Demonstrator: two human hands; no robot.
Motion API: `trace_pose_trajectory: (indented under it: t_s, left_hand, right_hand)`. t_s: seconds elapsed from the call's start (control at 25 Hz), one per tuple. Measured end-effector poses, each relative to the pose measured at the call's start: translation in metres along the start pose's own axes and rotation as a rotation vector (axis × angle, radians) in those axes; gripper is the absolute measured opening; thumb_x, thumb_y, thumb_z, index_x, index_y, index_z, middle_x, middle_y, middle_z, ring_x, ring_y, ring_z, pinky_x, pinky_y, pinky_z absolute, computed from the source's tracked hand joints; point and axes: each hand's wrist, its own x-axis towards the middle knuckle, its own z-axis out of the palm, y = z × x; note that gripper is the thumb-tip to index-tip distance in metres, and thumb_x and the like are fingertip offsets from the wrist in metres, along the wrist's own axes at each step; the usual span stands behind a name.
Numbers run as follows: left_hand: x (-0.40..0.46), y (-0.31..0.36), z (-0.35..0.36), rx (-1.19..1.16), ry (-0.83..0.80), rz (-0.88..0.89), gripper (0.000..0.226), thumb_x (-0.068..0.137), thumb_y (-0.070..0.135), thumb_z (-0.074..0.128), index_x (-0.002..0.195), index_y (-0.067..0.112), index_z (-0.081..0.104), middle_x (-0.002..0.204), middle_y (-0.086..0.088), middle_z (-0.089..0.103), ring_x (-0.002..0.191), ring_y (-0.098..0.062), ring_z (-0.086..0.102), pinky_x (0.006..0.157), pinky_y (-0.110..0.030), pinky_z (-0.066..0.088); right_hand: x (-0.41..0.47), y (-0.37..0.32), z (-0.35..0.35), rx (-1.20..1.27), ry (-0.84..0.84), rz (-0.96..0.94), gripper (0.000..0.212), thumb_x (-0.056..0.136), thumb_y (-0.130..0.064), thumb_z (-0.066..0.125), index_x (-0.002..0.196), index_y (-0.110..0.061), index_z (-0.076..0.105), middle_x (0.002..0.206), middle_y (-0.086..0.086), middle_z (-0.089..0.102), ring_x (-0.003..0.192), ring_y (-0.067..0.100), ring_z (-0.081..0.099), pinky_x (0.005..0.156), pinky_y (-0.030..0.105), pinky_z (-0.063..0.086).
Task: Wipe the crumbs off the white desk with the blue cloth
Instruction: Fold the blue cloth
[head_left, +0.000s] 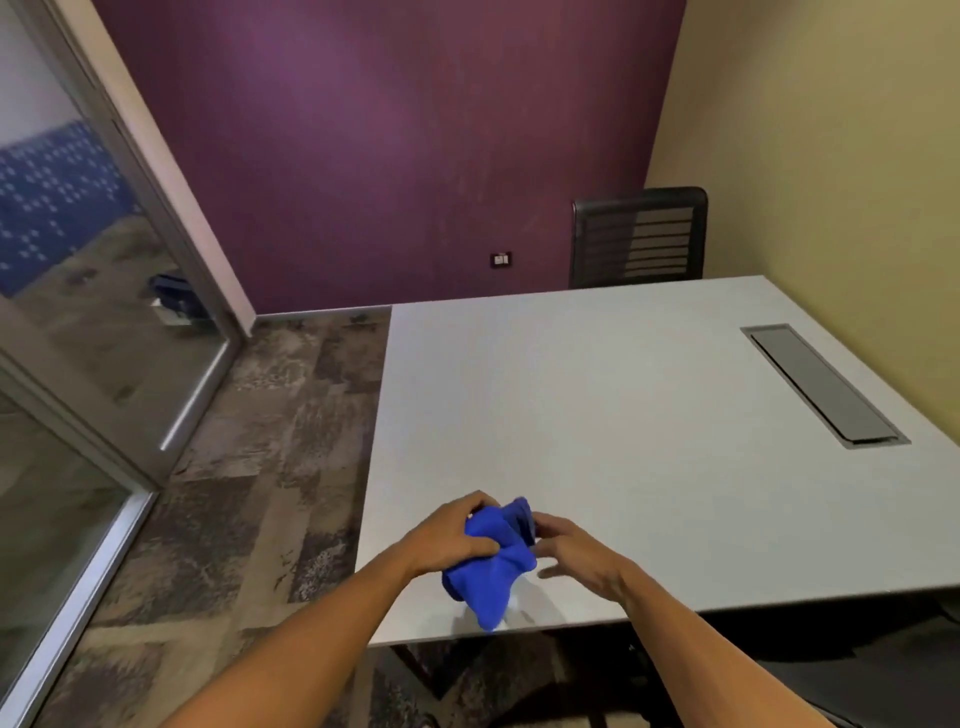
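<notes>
A bunched blue cloth (491, 569) hangs just above the near left corner of the white desk (597, 415). My left hand (452, 535) grips its upper left part with curled fingers. My right hand (571, 551) touches the cloth's right side, its fingertips at the fabric and the other fingers spread; whether it pinches the cloth is unclear. The cloth's lower tip reaches down near the desk's front edge. I can make out no crumbs on the desk surface at this distance.
A grey cable tray lid (821, 384) is set into the desk at the right. A black chair (639, 236) stands behind the desk's far edge. A yellow wall borders the right side. Glass partitions (78, 312) and patterned floor (260, 467) lie to the left.
</notes>
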Motion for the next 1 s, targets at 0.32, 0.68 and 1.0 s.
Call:
trace_pose_trajectory:
  t_s: [0.32, 0.68, 1.0]
  left_hand:
    - [-0.007, 0.011, -0.079, -0.124, 0.215, 0.082, 0.042, 0.078, 0.051, 0.075, 0.095, 0.021, 0.052, 0.083, 0.005, 0.060, 0.074, -0.008, 0.058, 0.065, -0.022, 0.048]
    - [0.003, 0.025, -0.132, 0.073, 0.274, 0.083, 0.030, 0.090, 0.057, 0.058, 0.089, 0.030, 0.045, 0.085, 0.006, 0.059, 0.072, -0.010, 0.056, 0.062, -0.021, 0.045]
    - [-0.003, -0.008, -0.182, 0.174, 0.074, 0.117, 0.027, 0.074, 0.044, 0.077, 0.087, 0.021, 0.070, 0.087, -0.001, 0.071, 0.074, -0.009, 0.060, 0.074, -0.041, 0.054]
  right_hand:
    - [0.023, -0.086, -0.001, 0.041, 0.289, -0.350, 0.023, 0.089, -0.033, 0.069, 0.110, -0.030, 0.061, 0.127, -0.016, 0.060, 0.122, 0.011, 0.052, 0.101, 0.036, 0.046]
    - [0.041, -0.143, 0.024, -0.454, 0.386, -0.439, 0.033, 0.088, -0.044, 0.069, 0.114, -0.026, 0.061, 0.117, -0.010, 0.061, 0.106, 0.008, 0.058, 0.088, 0.022, 0.045]
    - [0.043, -0.193, -0.001, -0.531, 0.488, -0.511, 0.008, 0.095, -0.033, 0.061, 0.094, -0.025, 0.058, 0.090, -0.008, 0.068, 0.081, 0.011, 0.063, 0.069, 0.025, 0.053]
